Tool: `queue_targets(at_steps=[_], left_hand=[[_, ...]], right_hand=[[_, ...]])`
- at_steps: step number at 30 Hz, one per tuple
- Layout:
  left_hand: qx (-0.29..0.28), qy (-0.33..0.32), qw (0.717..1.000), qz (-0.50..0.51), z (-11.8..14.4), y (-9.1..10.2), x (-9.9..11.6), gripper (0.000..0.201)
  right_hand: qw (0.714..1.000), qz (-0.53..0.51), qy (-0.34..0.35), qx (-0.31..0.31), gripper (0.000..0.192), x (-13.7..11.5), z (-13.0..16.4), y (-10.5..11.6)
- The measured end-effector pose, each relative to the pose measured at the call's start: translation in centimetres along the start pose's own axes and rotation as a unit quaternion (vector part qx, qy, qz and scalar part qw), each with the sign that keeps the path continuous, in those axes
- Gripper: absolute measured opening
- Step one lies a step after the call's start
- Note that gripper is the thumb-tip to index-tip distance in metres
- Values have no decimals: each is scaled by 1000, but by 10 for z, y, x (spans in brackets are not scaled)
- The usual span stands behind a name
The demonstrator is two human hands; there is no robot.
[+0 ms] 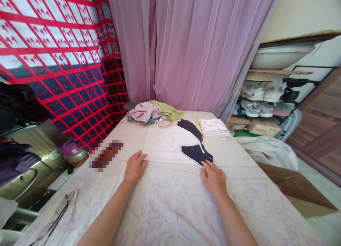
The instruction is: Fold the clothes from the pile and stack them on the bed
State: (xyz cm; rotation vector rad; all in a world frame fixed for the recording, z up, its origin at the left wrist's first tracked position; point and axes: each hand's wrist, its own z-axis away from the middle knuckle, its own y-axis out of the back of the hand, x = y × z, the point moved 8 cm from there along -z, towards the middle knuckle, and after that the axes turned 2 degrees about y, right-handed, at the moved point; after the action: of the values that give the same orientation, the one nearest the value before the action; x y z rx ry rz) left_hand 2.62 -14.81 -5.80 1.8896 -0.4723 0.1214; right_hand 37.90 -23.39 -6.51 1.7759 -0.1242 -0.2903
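Note:
A white shirt (165, 143) with dark navy sleeves lies spread sideways on the cloth-covered table (170, 207), its hem to the left and its sleeves to the right. My left hand (135, 166) rests by the hem's near corner, fingers stretched out. At the near navy sleeve, my right hand (214, 175) lies with its fingertips touching the sleeve's edge, fingers extended. Neither hand grips the fabric. Beyond the shirt's right side sits a stack of folded white cloths (214, 128).
A heap of clothes, with a mauve garment (145, 111) and a green one (170, 110), lies at the far end. Eyeglasses (62, 207) lie front left. A pixelated patch covers something left of my hand. Shoes (258, 107) and a cardboard box (301, 189) stand right.

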Motion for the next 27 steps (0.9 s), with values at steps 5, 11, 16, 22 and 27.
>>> queue_targets(at_steps=[5,11,16,22,27], left_hand=[[4,-6,1000,4,-1,0,-1,34],[11,-11,1000,11,-1,1,-1,35],[5,-8,1000,5,-1,2,1,36],[6,-7,1000,-2,-2,3,2,36],[9,-5,1000,-3,-1,3,1,36]], right_hand=[[998,1,68,-14,35,5,-18,11],[984,3,175,31,28,5,-30,18],[983,-6,174,67,26,9,-29,15],[982,-34,174,59,25,11,-30,12],[985,-48,150,75,23,14,-39,17]])
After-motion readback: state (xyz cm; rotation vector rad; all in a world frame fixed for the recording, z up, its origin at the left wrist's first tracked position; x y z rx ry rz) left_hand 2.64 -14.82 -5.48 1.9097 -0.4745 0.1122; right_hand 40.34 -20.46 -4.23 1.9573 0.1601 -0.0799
